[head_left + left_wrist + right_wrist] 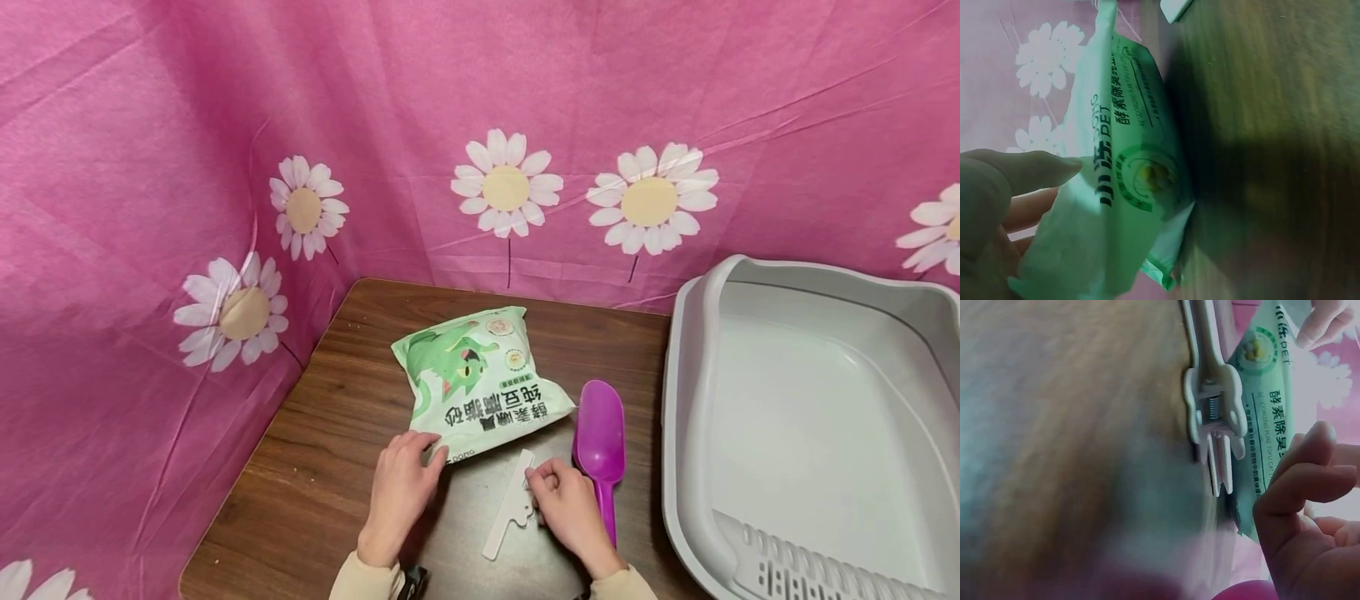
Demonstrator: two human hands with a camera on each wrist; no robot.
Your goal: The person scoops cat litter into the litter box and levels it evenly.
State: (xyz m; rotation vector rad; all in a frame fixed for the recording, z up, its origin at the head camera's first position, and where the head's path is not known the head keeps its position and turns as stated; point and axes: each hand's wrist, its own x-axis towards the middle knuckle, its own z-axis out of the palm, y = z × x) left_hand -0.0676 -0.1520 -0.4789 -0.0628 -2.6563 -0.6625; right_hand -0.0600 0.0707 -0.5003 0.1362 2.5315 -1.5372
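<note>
Green-and-white bag point(480, 375), lying flat on the brown table point(292, 492), printed face up; lettering reads upside down from the person's side. Bag serves as landmark below.

Left hand point(401, 483) at the bag's near left corner. Thumb against the near edge, fingers over the top, spread a little; contact looks light, a touch rather than a firm grip. How much pressure, cannot tell. Placement probably steadies the corner, since a soft, filled pouch would shift easily under a one-sided push.

Right hand point(566, 504) off the bag's near side, low above a white clip point(512, 507). Fingers loosely curled, thumb and forefinger close together: a narrow gap, nothing held. Head view has fingertips overlapping the clip's edge; right wrist view shows them apart from it, so likely hovering.

Clip lies just short of the bag, slanting toward the person, spring visible in the right wrist view. Being loose and so near the bag, it sits within easy reach of the right hand.

Purple scoop point(600, 433) by the bag's right corner, touching or nearly so, cannot tell which. Handle points to the person, handy for grasping.

Grey tray point(675, 467) well right of the bag, its size perhaps the reason it stands aside. Pink cloth point(420, 100) with daisies hangs behind the bag.
</note>
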